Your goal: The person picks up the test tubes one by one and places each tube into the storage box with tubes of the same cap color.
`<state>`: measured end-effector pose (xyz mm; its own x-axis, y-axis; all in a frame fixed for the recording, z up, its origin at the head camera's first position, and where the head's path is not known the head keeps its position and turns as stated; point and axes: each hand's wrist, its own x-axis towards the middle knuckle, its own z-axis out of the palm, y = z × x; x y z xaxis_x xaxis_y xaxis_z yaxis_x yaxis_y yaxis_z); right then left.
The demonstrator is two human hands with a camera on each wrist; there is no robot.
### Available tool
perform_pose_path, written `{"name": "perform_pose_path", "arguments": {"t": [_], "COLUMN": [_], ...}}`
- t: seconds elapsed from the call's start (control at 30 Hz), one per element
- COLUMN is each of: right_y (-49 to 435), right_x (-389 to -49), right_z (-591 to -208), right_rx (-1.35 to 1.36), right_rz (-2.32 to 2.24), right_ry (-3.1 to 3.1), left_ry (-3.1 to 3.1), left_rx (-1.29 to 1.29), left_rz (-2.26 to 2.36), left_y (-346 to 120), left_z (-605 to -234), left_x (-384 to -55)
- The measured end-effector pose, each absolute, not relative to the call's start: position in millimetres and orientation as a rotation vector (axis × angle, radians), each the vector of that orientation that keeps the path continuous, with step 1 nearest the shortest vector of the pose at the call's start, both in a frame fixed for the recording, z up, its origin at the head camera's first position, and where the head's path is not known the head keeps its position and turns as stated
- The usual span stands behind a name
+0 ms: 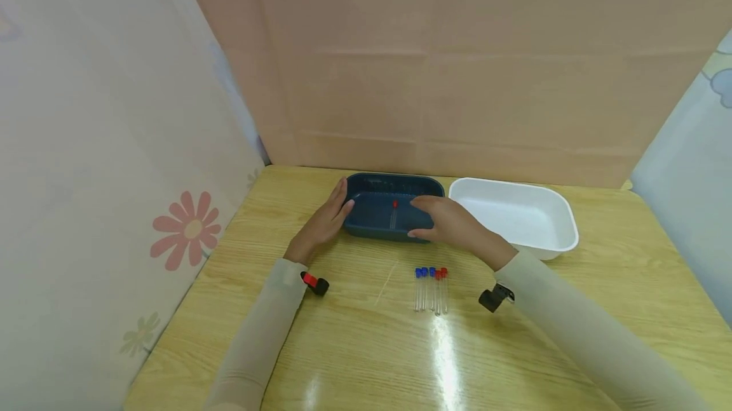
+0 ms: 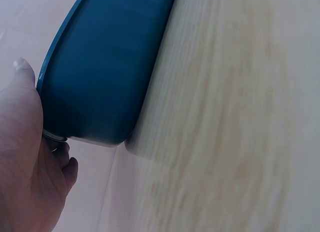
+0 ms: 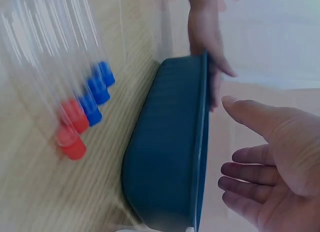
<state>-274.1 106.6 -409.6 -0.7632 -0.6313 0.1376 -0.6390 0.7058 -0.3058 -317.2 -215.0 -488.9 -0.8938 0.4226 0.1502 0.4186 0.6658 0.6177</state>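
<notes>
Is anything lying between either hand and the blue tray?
Nothing visible. The left hand lies against the left end of the blue tray; the right hand is at its right end, fingers relaxed over the rim. The capped tubes lie nearer the person, aside.

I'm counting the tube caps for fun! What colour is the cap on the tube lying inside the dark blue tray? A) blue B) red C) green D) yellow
B: the single tube inside the dark blue tray has a red cap at its far end.
</notes>
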Motion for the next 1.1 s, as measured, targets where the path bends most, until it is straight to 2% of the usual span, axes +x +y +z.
{"name": "perform_pose_path", "arguments": {"t": [0.4, 0.67, 1.1], "right_y": [137.4, 151.7, 157.1], "right_x": [-230.7, -203.6, -183.7], "right_z": [-412.0, -433.2, -460.2], "right_rx": [1.070, 1.063, 1.059], "right_rz": [0.776, 0.761, 0.737], "right_ry": [-2.826, -2.841, -2.932], "left_ry": [2.853, 2.851, 2.855], "left_rx": [0.708, 0.708, 0.711], "left_rz": [1.067, 1.060, 1.079], "left_y": [-217.3, -218.5, -226.9], "left_z": [-492.4, -497.9, -495.8], "left_x": [-322.1, -323.9, -324.1]}}
